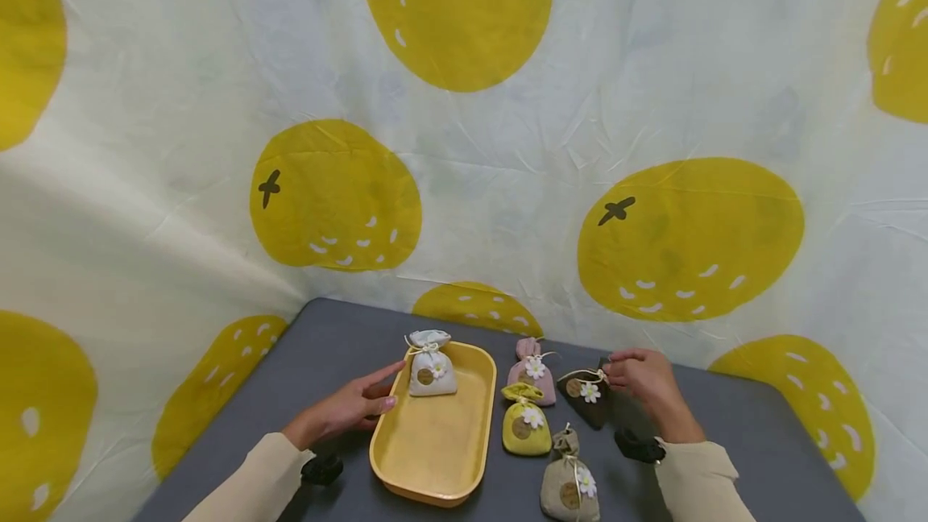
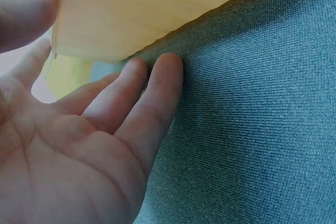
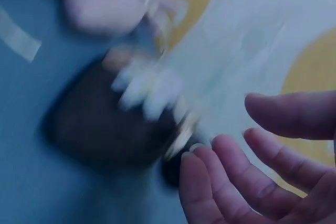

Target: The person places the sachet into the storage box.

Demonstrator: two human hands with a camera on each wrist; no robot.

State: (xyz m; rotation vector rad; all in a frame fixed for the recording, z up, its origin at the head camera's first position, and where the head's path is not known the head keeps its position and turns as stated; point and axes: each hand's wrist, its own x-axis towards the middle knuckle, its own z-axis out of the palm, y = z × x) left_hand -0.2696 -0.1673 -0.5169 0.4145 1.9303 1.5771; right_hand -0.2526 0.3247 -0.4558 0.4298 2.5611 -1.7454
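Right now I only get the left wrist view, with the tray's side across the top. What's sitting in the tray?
Observer: A white bag is in the tray, at its far left corner.
Operator: Where's the right hand?
Observer: The right hand is at the neck of a dark bag, off to the tray's right.
Operator: Any other bags out there?
Observer: Three more are on the table, also right of the tray: a pink bag, a yellow bag and a tan bag.
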